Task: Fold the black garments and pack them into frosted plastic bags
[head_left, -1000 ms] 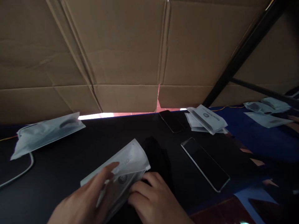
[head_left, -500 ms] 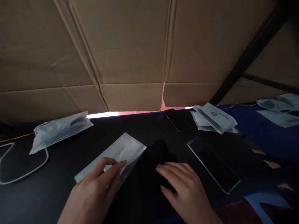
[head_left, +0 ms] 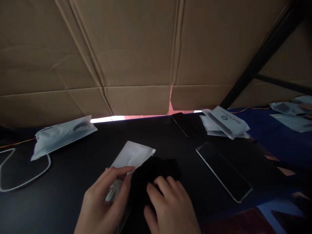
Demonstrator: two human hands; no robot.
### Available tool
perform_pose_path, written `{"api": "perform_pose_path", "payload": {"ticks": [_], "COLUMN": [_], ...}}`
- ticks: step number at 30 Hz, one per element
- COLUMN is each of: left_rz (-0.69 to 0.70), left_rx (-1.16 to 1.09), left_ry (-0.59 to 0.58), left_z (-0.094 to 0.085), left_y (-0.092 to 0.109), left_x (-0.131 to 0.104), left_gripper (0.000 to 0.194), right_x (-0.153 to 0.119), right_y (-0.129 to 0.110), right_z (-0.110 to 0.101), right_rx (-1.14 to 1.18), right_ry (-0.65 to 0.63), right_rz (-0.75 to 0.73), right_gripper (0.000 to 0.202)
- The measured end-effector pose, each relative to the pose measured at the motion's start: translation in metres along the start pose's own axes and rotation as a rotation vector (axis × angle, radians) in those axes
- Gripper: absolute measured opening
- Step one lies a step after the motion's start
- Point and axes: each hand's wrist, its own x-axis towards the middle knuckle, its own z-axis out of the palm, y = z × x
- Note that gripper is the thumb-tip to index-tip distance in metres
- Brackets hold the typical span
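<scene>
My left hand (head_left: 104, 198) pinches the edge of a frosted plastic zip bag (head_left: 135, 154), which lies tilted on the black table. A small printed label (head_left: 111, 192) shows between the thumb and the fingers. In my right hand (head_left: 170, 204) is a soft black item (head_left: 148, 172), gripped under curled fingers and bunched against the bag's open side. Its kind is hard to make out, dark on dark. Whether part of it sits inside the bag I cannot tell.
A smartphone (head_left: 223, 172) lies to the right, with a second phone (head_left: 185, 124) behind it. Printed frosted bags (head_left: 226, 122) are stacked at the back right. Another filled bag (head_left: 64, 136) lies at the left near a white cable (head_left: 26, 188). Cardboard (head_left: 136, 48) walls the back.
My right hand has moved left with the black item, from the dark table up against the bag. My left hand has shifted slightly right, still gripping the bag's edge.
</scene>
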Motion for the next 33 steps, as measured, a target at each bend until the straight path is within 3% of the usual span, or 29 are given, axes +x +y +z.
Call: {"api": "perform_pose_path", "payload": {"ticks": [3,5,7,12,15,19,22,25,30,33], "left_rz": [-0.068,-0.063,-0.036,0.105,0.193,0.293,0.326,0.328,0.357,0.344], "left_rx": [-0.086,-0.119,-0.118,-0.071,0.037,0.359,0.42,0.373,0.327,0.371], "left_ry": [0.036,0.035,0.028,-0.041,-0.097,-0.202,-0.301,-0.337,-0.363,-0.312], "left_z": [0.003,0.006,0.009,0.006,-0.004,-0.013,-0.008,-0.003,-0.011,-0.011], "left_y": [0.0,0.001,0.004,0.009,0.0,-0.031,-0.048,-0.045,-0.033,-0.036], "left_x": [-0.004,-0.007,-0.009,-0.016,-0.017,-0.014,-0.016,-0.025,-0.032,-0.031], "left_gripper": [0.018,0.019,0.019,0.025,0.042,0.059,0.065,0.064,0.06,0.06], "right_x": [0.007,0.011,0.014,0.014,0.015,0.015,0.014,0.013,0.01,0.003], "right_y": [-0.006,-0.01,-0.013,-0.021,-0.02,-0.007,0.003,0.005,-0.001,-0.005], "right_z": [0.006,0.012,0.018,0.025,0.018,0.002,-0.001,0.005,0.018,0.027], "right_rx": [0.012,0.081,0.133,0.161,0.169,0.267,0.294,0.31,0.351,0.28], "right_ry": [-0.073,-0.104,-0.112,-0.062,-0.13,-0.301,-0.389,-0.401,-0.372,-0.325], "right_rz": [-0.142,-0.304,-0.375,-0.131,-0.063,-0.209,-0.324,-0.399,-0.491,-0.333], "right_gripper": [0.03,0.021,0.014,0.026,0.023,0.03,0.037,0.025,0.031,0.038]}}
